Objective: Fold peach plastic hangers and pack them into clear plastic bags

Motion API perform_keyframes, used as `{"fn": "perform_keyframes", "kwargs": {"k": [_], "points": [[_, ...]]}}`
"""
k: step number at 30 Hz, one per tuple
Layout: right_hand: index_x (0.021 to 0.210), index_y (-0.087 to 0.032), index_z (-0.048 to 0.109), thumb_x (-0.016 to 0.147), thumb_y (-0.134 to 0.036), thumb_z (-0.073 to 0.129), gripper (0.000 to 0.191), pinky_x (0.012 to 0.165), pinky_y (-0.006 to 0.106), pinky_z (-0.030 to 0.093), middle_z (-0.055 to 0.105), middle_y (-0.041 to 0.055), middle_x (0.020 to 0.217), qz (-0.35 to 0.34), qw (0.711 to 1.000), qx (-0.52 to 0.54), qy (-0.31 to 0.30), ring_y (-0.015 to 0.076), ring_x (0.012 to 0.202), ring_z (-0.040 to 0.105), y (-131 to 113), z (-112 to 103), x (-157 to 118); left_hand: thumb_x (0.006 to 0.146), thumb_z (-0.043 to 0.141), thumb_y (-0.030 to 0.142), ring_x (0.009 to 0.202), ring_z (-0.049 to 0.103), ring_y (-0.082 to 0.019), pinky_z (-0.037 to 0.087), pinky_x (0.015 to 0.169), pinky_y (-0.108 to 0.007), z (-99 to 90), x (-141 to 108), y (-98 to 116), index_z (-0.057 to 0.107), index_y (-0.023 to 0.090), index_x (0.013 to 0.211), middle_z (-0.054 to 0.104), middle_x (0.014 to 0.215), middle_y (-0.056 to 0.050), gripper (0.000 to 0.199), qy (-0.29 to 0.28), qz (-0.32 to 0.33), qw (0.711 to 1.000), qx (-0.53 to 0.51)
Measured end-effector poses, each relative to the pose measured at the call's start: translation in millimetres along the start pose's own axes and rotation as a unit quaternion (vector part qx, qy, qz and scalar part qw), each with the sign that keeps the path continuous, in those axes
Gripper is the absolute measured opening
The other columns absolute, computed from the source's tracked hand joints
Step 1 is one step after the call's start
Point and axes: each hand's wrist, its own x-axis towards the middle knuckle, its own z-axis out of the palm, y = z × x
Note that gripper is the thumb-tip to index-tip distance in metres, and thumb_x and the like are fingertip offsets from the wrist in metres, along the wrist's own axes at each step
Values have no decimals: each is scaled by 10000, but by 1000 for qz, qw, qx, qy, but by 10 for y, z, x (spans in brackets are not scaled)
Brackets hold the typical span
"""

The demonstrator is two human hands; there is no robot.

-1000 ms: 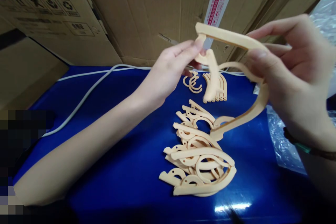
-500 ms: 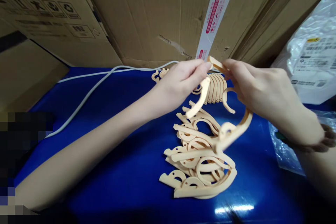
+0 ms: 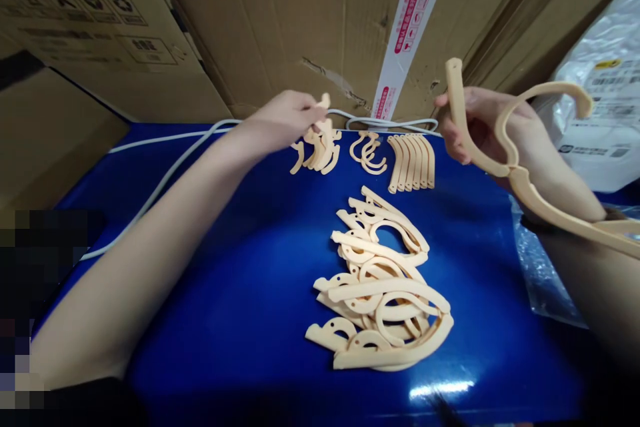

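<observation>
My left hand point(image 3: 287, 119) is closed at the back of the blue surface, pinching a small beige piece point(image 3: 324, 103) above a cluster of like curved pieces point(image 3: 320, 150). On the right, my right hand point(image 3: 493, 123) is raised with its fingers curled round a beige hanger-like part point(image 3: 463, 113), which has a hook and jointed arms and runs past the right edge. Between the hands lie a few hook pieces point(image 3: 369, 152) and a neat row of curved slats point(image 3: 413, 161). Nearer, a pile of folded beige hangers point(image 3: 385, 293) lies overlapping.
Cardboard boxes point(image 3: 280, 27) stand along the back and left. A white cable point(image 3: 173, 180) crosses the left side. A clear plastic bag point(image 3: 545, 280) lies under my right forearm, with a labelled white package point(image 3: 595, 140) behind it.
My left hand has moved left, away from my right hand, to the cluster of small pieces. My right hand has turned and shifted right with the hanger-like part, uncovering the slats and hooks.
</observation>
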Motion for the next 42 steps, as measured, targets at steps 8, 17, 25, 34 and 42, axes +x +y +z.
{"fn": "perform_keyframes", "kwargs": {"k": [8,17,25,34,42], "points": [[1000,-243,776,896,-330,622,205,466,294,287,586,18,673,-31,996,-17,80,146,577,460,-111,131,-127,818,735,419,887,637,-302,453,796,-394,-9,136,-427,688,166,877,706,878,-120,264,7,-176,978,115],[813,-259,479,812,-76,554,198,703,236,583,796,18,918,-139,932,136,305,92,717,711,-115,180,-12,1076,290,617,1074,716,-223,554,896,-312,204,-239,428,757,194,1030,758,1104,-80,633,-189,8,937,-294],[874,-209,690,728,-119,824,217,811,309,595,796,55,1071,-227,948,-47,216,166,899,746,-5,64,-69,992,627,234,1199,719,-244,597,995,-350,262,-365,589,699,155,1137,730,1317,-80,180,-156,-14,826,-542],[1313,-158,696,1014,-347,538,387,660,317,452,780,92,942,-174,808,-528,192,190,755,681,76,84,-122,865,706,72,785,748,-139,583,642,-210,322,-328,510,622,124,1223,778,1097,-109,372,-194,-37,833,-517],[1211,-128,672,1000,-363,404,414,541,321,319,717,76,756,-190,718,-660,113,202,632,632,126,251,-211,998,612,267,618,653,-82,385,363,-134,371,-336,507,671,211,1292,745,1196,-98,305,-331,-76,774,-534]]}}
